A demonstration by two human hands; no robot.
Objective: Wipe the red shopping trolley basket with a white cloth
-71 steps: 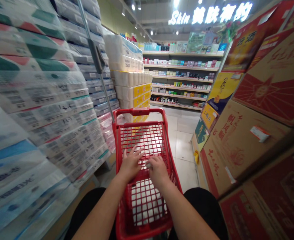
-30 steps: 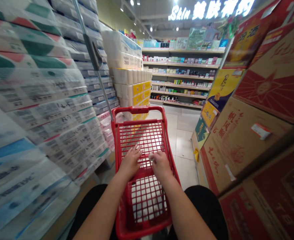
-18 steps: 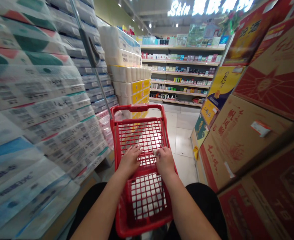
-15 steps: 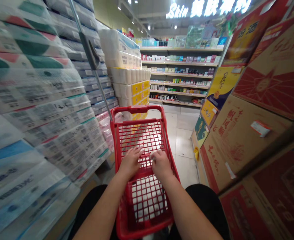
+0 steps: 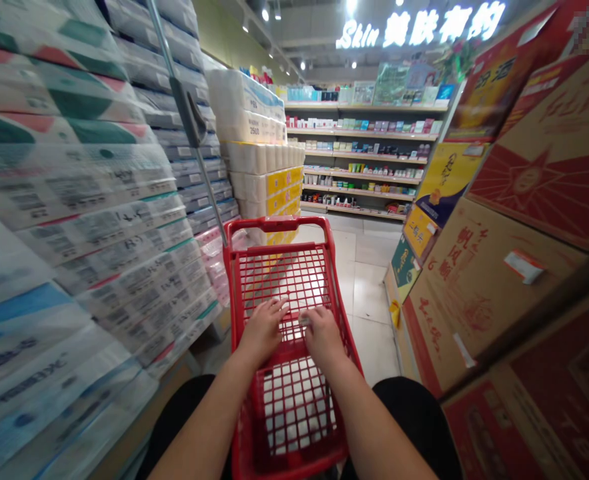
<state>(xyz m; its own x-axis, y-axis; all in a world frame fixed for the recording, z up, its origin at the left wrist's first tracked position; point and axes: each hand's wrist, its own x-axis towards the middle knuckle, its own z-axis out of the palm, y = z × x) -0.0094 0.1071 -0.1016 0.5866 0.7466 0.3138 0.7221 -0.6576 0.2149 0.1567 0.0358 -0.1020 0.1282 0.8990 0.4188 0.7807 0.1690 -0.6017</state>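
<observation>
A red plastic basket cart (image 5: 289, 347) with a grid body stands between my knees, its raised handle at the far end. Over its middle, my left hand (image 5: 264, 327) has its fingers apart, with nothing visible in it. To the right of it my right hand (image 5: 323, 333) hovers over or rests on the same part, fingers curved and slightly spread, holding nothing that I can see. Whether either hand touches the red plastic is unclear. A metal pole (image 5: 208, 180) with a grey grip rises from the cart's far left corner.
Wrapped paper packs (image 5: 89, 220) are stacked high on the left, with tissue rolls (image 5: 261, 160) behind. Cardboard boxes (image 5: 484, 287) line the right side. Tiled floor (image 5: 369, 287) leads to shelves of small products (image 5: 364, 148) under a lit sign.
The surroundings have shifted slightly downward in the view. Both hands remain over the middle of the cart, with little change in pose.
</observation>
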